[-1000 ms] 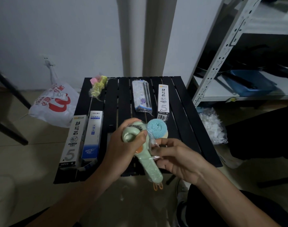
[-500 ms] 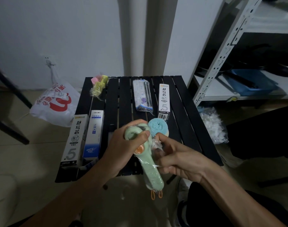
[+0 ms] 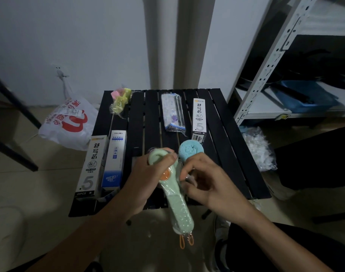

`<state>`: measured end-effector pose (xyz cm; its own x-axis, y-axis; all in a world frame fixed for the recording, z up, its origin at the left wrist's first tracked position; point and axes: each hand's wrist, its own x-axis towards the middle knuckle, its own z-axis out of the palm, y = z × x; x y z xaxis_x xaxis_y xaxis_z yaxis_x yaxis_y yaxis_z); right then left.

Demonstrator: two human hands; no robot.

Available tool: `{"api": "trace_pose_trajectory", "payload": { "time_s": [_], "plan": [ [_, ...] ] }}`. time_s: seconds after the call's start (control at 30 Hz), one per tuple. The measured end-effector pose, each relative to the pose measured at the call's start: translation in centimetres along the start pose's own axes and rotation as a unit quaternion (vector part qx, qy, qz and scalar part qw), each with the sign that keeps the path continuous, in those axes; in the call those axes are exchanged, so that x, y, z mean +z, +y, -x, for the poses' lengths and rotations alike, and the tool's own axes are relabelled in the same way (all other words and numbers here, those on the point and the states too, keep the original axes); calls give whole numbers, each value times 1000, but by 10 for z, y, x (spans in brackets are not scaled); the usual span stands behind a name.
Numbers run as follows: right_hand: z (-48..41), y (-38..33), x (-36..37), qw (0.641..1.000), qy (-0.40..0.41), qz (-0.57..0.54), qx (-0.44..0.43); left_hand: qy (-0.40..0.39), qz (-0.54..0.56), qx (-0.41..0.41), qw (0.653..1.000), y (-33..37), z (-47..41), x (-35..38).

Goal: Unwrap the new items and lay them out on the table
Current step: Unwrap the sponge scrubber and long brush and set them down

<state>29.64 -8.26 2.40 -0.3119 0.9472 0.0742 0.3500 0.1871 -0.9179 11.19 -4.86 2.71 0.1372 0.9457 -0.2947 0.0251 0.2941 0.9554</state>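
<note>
Over the near edge of the black slatted table point(image 3: 232, 146) I hold a green brush point(image 3: 178, 205) with an orange button, still in clear plastic wrap. My left hand point(image 3: 148, 179) grips its round head. My right hand point(image 3: 205, 179) pinches the clear wrap beside the handle, just below a blue round sponge point(image 3: 190, 151). Orange loops hang from the handle's end. On the table lie two grey boxes point(image 3: 90, 165) point(image 3: 199, 119), a blue-white box point(image 3: 114, 160), a wrapped pink-yellow item point(image 3: 119, 101) and a wrapped blue-purple pack point(image 3: 172, 112).
A white plastic bag with red print point(image 3: 67, 122) lies on the floor left of the table. A metal shelf point(image 3: 271, 61) stands to the right, holding a blue tray point(image 3: 309, 95). Crumpled clear plastic point(image 3: 258, 148) sits on the floor by the table's right side.
Both hands and the wrapped brush have shifted slightly away from me over the table edge. My right hand's fingers have moved up along the wrap toward the brush head.
</note>
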Motion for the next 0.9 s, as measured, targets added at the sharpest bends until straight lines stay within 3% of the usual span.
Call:
{"api": "trace_pose_trajectory", "payload": {
  "time_s": [0.2,0.43,0.6,0.73,0.9],
  "plan": [
    [3,5,-1,990,-60,128,-2,24,-1,-16,1000,-1,0,0],
    [2,-3,-3,983,-106,146,-30,28,-5,-27,999,-2,0,1],
    [2,-7,-1,993,-114,-20,0,3,42,-42,998,3,-4,0],
    [2,-7,3,982,-58,-159,84,-29,66,-3,997,2,-4,-5],
    [-2,-2,8,963,14,-206,174,-16,104,17,994,0,0,-3]
  ]
}}
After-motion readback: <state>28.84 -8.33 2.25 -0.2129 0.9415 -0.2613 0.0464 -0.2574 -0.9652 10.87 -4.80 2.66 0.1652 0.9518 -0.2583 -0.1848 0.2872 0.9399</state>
